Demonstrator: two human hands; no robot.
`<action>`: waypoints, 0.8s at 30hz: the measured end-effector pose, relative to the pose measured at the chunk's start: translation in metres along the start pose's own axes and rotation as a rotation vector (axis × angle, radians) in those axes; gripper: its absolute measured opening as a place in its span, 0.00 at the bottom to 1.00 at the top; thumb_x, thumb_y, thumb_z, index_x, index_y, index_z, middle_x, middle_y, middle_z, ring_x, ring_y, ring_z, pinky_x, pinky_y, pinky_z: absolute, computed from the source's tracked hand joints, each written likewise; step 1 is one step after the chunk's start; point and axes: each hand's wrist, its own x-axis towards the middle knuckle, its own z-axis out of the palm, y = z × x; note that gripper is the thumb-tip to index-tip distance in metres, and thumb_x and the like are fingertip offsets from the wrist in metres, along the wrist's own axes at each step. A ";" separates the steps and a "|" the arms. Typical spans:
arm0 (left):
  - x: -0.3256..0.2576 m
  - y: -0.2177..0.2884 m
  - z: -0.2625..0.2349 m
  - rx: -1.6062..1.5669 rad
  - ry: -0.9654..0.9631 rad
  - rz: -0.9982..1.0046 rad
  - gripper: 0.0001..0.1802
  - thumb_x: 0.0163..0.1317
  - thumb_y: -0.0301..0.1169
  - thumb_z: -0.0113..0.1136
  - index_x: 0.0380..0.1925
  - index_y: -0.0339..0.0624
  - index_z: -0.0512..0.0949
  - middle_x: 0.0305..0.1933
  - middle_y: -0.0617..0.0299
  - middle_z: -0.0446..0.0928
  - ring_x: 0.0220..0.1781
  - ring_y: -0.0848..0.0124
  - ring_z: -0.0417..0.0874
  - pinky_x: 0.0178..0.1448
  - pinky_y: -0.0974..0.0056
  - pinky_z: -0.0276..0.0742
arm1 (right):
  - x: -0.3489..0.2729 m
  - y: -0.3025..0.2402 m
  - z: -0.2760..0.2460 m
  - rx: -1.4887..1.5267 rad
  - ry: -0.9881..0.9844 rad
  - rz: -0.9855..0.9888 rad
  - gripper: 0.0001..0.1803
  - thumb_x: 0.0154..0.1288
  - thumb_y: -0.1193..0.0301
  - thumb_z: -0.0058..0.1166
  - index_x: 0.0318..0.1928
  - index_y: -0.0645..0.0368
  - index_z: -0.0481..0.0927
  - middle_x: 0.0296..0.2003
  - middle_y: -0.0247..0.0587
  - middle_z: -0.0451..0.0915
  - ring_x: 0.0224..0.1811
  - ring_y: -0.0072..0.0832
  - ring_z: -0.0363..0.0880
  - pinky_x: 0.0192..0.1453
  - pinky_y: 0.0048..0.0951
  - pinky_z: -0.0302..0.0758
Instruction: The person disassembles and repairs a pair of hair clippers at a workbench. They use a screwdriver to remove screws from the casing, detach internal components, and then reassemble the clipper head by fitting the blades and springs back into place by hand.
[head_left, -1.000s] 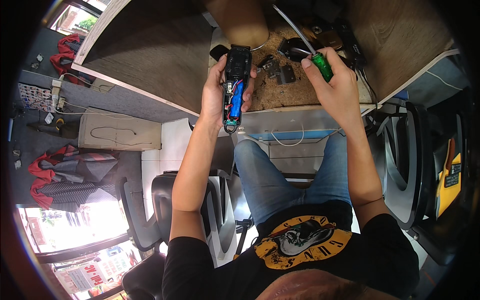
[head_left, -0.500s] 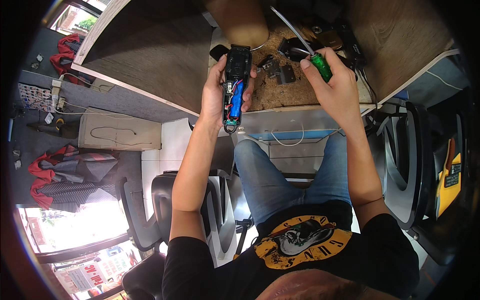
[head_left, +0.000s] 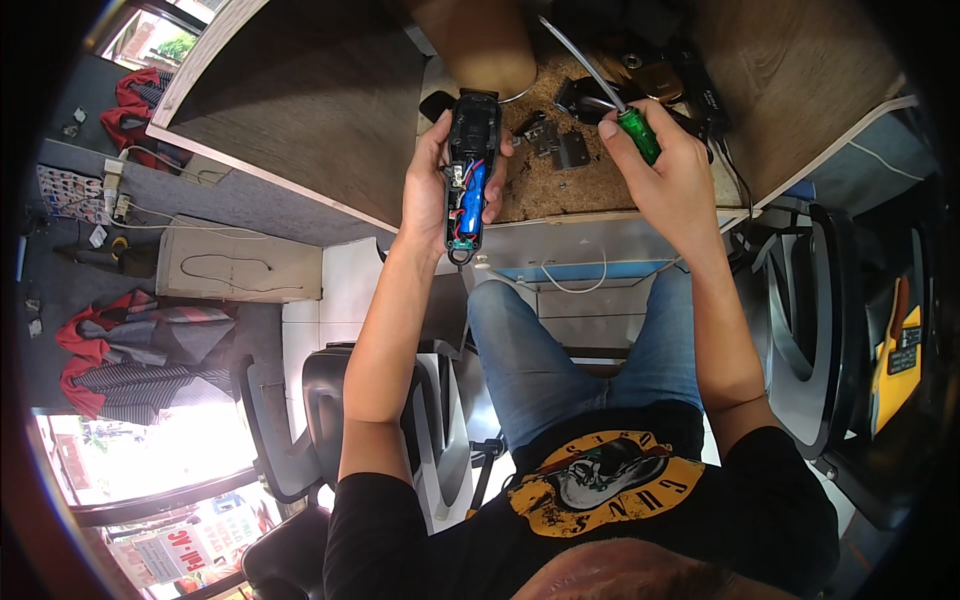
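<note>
My left hand (head_left: pixel 428 185) is wrapped round a black hair clipper (head_left: pixel 474 130), held upright with its blade end pointing away from me. The lower part of its casing is off, baring a blue battery (head_left: pixel 473 203), red wires and a small green circuit board near the looped end. In my right hand (head_left: pixel 670 170) is a screwdriver (head_left: pixel 637 136) with a green handle, gripped between thumb and fingers. Its long metal shaft slants up and left, apart from the clipper. Between my hands, dark flat parts (head_left: pixel 569 150) lie on the worktop.
The brown worktop (head_left: pixel 535 200) has raised wooden side panels (head_left: pixel 290 110) at left and right. Another black clipper-like device (head_left: pixel 580 98) and a cord lie at its back right. Black chairs (head_left: pixel 800 320) stand on both sides. A wooden box (head_left: pixel 240 262) sits at the left.
Hardly anything differs. The screwdriver and my right hand have shifted very slightly to the left; my left hand keeps the clipper in nearly the same place.
</note>
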 end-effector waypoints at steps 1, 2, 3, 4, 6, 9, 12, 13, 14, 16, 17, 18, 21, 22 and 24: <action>0.000 0.000 0.002 0.000 0.000 0.000 0.36 0.86 0.56 0.35 0.50 0.31 0.78 0.39 0.54 0.80 0.25 0.71 0.79 0.20 0.66 0.81 | 0.000 0.001 0.000 -0.006 -0.017 0.011 0.15 0.80 0.61 0.64 0.46 0.63 0.84 0.26 0.36 0.80 0.28 0.19 0.73 0.35 0.28 0.71; 0.000 0.000 0.006 0.008 0.022 0.014 0.36 0.86 0.56 0.35 0.50 0.31 0.78 0.40 0.55 0.81 0.26 0.71 0.79 0.21 0.66 0.81 | 0.000 0.000 -0.001 -0.006 -0.017 0.011 0.15 0.80 0.61 0.64 0.46 0.63 0.84 0.26 0.36 0.80 0.28 0.19 0.73 0.35 0.28 0.71; -0.001 0.000 0.008 0.018 0.046 0.029 0.36 0.86 0.57 0.35 0.51 0.31 0.78 0.40 0.55 0.81 0.26 0.71 0.79 0.22 0.66 0.81 | 0.000 -0.001 -0.001 -0.009 -0.020 0.014 0.15 0.80 0.61 0.64 0.46 0.63 0.84 0.26 0.37 0.80 0.28 0.20 0.74 0.35 0.28 0.72; -0.001 0.000 0.008 0.018 0.046 0.029 0.36 0.86 0.57 0.35 0.51 0.31 0.78 0.40 0.55 0.81 0.26 0.71 0.79 0.22 0.66 0.81 | 0.000 -0.002 -0.001 -0.011 -0.024 0.018 0.15 0.80 0.62 0.64 0.46 0.63 0.84 0.26 0.37 0.81 0.28 0.20 0.74 0.35 0.28 0.72; -0.002 0.000 0.006 0.027 0.030 0.021 0.35 0.86 0.57 0.37 0.51 0.32 0.78 0.41 0.55 0.81 0.27 0.71 0.80 0.23 0.66 0.81 | 0.001 -0.001 -0.001 -0.013 -0.014 0.005 0.14 0.79 0.61 0.64 0.45 0.62 0.85 0.25 0.41 0.82 0.27 0.31 0.79 0.35 0.34 0.74; -0.001 0.000 0.007 0.002 0.039 0.034 0.34 0.86 0.57 0.38 0.51 0.33 0.78 0.43 0.55 0.81 0.28 0.70 0.80 0.23 0.66 0.82 | 0.001 -0.002 0.000 -0.013 -0.005 -0.006 0.14 0.77 0.61 0.65 0.44 0.61 0.85 0.24 0.45 0.83 0.26 0.42 0.84 0.34 0.39 0.76; -0.001 0.000 0.001 -0.094 -0.027 0.030 0.32 0.85 0.56 0.40 0.54 0.35 0.77 0.47 0.53 0.80 0.29 0.69 0.81 0.22 0.65 0.82 | 0.001 -0.002 0.000 -0.017 -0.008 -0.005 0.14 0.77 0.61 0.65 0.44 0.61 0.85 0.25 0.45 0.84 0.26 0.42 0.85 0.35 0.39 0.77; 0.000 -0.001 0.000 -0.094 -0.027 0.030 0.32 0.85 0.56 0.40 0.54 0.35 0.77 0.47 0.53 0.80 0.29 0.69 0.81 0.22 0.65 0.82 | 0.001 -0.002 0.000 -0.021 -0.008 -0.006 0.14 0.77 0.61 0.65 0.44 0.61 0.85 0.25 0.45 0.83 0.27 0.42 0.85 0.35 0.39 0.77; 0.000 -0.001 -0.001 -0.138 -0.036 0.027 0.31 0.86 0.56 0.40 0.56 0.35 0.76 0.48 0.52 0.79 0.29 0.68 0.81 0.22 0.65 0.83 | 0.001 -0.003 0.000 -0.021 -0.008 -0.005 0.14 0.77 0.61 0.65 0.44 0.61 0.85 0.25 0.45 0.83 0.27 0.42 0.85 0.35 0.39 0.77; 0.000 -0.001 -0.002 -0.182 -0.043 0.024 0.31 0.86 0.55 0.40 0.59 0.36 0.74 0.49 0.50 0.79 0.30 0.68 0.82 0.22 0.65 0.83 | 0.001 -0.003 0.000 -0.019 -0.005 -0.012 0.14 0.77 0.61 0.65 0.44 0.61 0.85 0.24 0.46 0.83 0.27 0.41 0.85 0.35 0.38 0.77; 0.000 -0.001 -0.003 -0.194 -0.047 0.024 0.30 0.86 0.54 0.40 0.62 0.36 0.73 0.49 0.50 0.78 0.30 0.67 0.82 0.22 0.65 0.83 | 0.001 -0.002 0.001 -0.018 -0.005 -0.012 0.14 0.77 0.61 0.65 0.44 0.61 0.85 0.24 0.46 0.83 0.27 0.41 0.85 0.35 0.38 0.77; 0.000 -0.001 -0.003 -0.207 -0.051 0.024 0.30 0.86 0.54 0.39 0.65 0.37 0.72 0.50 0.49 0.78 0.30 0.67 0.82 0.23 0.65 0.83 | 0.001 0.000 0.001 -0.006 0.004 -0.019 0.14 0.77 0.61 0.65 0.45 0.62 0.84 0.24 0.45 0.83 0.27 0.40 0.85 0.35 0.38 0.77; 0.001 -0.001 -0.002 -0.216 -0.078 0.025 0.31 0.86 0.53 0.38 0.69 0.37 0.70 0.49 0.49 0.77 0.30 0.66 0.81 0.23 0.65 0.83 | 0.001 -0.002 0.002 0.006 0.026 -0.024 0.15 0.77 0.61 0.66 0.48 0.62 0.84 0.25 0.45 0.83 0.26 0.38 0.85 0.35 0.37 0.77; 0.001 -0.001 -0.002 -0.215 -0.077 0.025 0.31 0.86 0.53 0.38 0.69 0.37 0.70 0.49 0.49 0.77 0.30 0.66 0.81 0.23 0.65 0.83 | 0.001 -0.004 0.002 0.008 0.038 -0.021 0.15 0.77 0.61 0.66 0.49 0.62 0.84 0.25 0.45 0.84 0.26 0.38 0.85 0.35 0.36 0.78; 0.001 -0.001 -0.003 -0.200 -0.068 0.034 0.32 0.86 0.53 0.37 0.71 0.36 0.70 0.49 0.49 0.78 0.30 0.66 0.81 0.24 0.65 0.83 | 0.001 -0.005 0.002 0.001 0.025 -0.015 0.16 0.77 0.61 0.66 0.51 0.62 0.84 0.26 0.44 0.85 0.26 0.37 0.85 0.36 0.36 0.78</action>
